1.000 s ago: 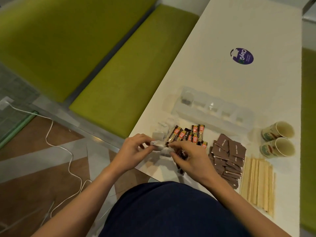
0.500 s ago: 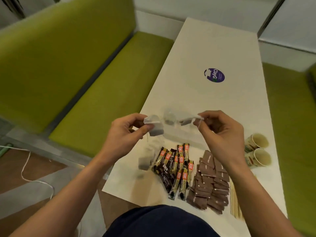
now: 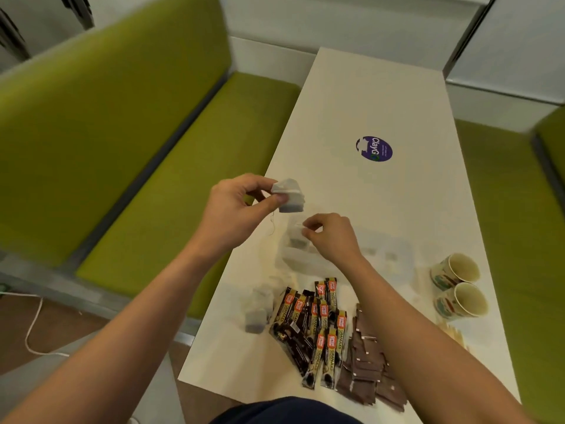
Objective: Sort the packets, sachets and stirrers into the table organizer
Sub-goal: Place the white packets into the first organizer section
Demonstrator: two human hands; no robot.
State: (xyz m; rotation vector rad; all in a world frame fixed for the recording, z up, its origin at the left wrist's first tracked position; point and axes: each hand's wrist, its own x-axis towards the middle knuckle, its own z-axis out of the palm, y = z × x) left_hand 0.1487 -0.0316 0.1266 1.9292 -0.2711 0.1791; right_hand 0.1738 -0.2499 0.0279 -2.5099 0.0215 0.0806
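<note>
My left hand (image 3: 235,206) pinches a small bunch of white tea bags (image 3: 290,197) up above the table. My right hand (image 3: 330,237) pinches another tea bag (image 3: 295,238) by its top, lower down over the left end of the clear organizer (image 3: 385,255). More tea bags (image 3: 258,310) lie near the table's left edge. Beside them lie several black coffee stick sachets (image 3: 315,328) and a pile of brown packets (image 3: 367,362). The wooden stirrers (image 3: 455,335) are mostly hidden behind my right forearm.
Two paper cups (image 3: 458,286) stand at the right of the white table (image 3: 382,96). A purple round sticker (image 3: 374,148) sits farther back. Green bench seats (image 3: 171,166) flank the table on both sides. A white cable (image 3: 33,328) lies on the floor at left.
Both hands lifted tea bags off the table and pulled them apart. My right hand has since come down toward the organizer's left end while the left stays raised. The camera tilted up.
</note>
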